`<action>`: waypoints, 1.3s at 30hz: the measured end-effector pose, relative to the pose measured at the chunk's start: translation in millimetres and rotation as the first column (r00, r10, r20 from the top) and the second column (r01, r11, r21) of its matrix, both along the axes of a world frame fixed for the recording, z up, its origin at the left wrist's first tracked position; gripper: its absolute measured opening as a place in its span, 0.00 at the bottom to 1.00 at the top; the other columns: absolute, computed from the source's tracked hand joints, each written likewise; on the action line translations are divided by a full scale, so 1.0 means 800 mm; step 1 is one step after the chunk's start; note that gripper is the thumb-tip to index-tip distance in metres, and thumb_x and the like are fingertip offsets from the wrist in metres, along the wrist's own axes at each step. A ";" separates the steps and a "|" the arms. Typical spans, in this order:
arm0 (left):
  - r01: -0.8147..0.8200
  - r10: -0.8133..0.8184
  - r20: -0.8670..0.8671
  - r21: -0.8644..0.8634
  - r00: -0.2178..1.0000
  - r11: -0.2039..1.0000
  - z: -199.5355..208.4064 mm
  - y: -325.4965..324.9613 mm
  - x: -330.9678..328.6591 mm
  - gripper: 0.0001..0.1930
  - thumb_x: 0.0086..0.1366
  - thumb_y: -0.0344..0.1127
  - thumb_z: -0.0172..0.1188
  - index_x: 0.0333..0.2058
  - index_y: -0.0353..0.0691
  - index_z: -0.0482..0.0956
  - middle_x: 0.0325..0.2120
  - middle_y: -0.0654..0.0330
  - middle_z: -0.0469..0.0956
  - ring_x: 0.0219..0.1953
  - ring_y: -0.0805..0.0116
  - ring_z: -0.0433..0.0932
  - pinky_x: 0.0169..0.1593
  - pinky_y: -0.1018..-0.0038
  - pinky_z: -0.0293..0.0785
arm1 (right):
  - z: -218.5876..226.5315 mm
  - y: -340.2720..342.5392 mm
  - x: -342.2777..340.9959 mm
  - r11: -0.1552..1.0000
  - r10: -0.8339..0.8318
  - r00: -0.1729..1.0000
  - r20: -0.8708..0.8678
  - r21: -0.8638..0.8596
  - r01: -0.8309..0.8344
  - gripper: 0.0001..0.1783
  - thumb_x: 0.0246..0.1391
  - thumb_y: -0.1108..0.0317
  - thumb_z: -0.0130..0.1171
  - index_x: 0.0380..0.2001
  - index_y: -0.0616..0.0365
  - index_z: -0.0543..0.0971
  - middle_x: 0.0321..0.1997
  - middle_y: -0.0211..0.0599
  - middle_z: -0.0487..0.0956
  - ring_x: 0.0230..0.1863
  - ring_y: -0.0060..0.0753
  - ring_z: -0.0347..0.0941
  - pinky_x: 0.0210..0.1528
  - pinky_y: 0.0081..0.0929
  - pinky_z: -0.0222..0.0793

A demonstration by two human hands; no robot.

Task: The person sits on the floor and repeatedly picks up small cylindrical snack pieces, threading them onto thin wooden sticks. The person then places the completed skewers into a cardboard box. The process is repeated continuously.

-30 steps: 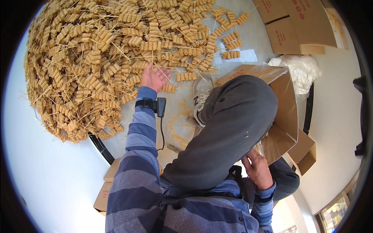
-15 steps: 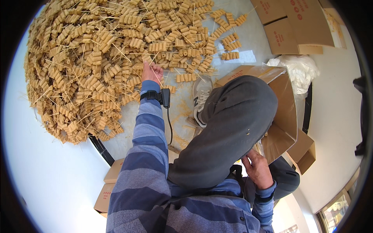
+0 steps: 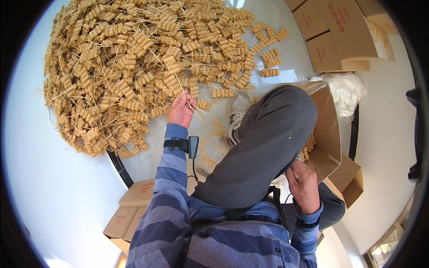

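At far left, tan rolls on sticks lay heaped in a big pile (image 3: pixel 103 80) on the floor (image 3: pixel 156 134), sticks poking every way. By its near-right edge our left hand (image 3: pixel 181 110) had the grip pinched, thumb to fingers, on a few skewer sticks (image 3: pixel 199 115), tails out lower right; which rolls they carried, we couldn't fully sort. Doing it well, we judged, meant pinching bare stick, not roll, evening up the tails and lifting slowly so crossed neighbours didn't snag. Left forearm ran up nearly straight, wrist in line, black device (image 3: pixel 193 146) strapped on. Mid-view, our bent knee (image 3: pixel 277 129) split the hands. Right of it, our right hand (image 3: pixel 306 185) sat low, fingers curled by the trouser leg; tips hidden, grip couldn't be told. Beyond, the open carton (image 3: pixel 328 125) held more skewers (image 3: pixel 308 146), partly behind the knee.
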State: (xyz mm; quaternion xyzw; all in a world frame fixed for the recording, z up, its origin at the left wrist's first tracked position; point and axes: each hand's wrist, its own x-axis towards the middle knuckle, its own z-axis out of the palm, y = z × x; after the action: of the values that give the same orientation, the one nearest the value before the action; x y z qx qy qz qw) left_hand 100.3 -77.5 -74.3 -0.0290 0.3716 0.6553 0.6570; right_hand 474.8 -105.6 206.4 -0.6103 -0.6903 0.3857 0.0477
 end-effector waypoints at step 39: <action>0.677 -0.530 -0.520 0.134 0.669 0.723 0.368 -0.022 0.199 0.24 0.78 0.45 0.44 0.63 0.34 0.63 0.58 0.48 0.72 0.58 0.58 0.73 0.64 0.63 0.69 | 0.029 -0.021 -0.087 0.982 -0.059 0.791 -0.608 0.106 0.155 0.16 0.64 0.61 0.47 0.32 0.63 0.74 0.34 0.53 0.79 0.36 0.57 0.78 0.39 0.51 0.72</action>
State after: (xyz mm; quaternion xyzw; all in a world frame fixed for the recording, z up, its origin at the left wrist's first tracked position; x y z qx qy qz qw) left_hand 259.7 -94.9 220.4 0.3542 0.3896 0.4351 0.7304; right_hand 405.1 -122.6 229.2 -0.4889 -0.6304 0.5031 0.3324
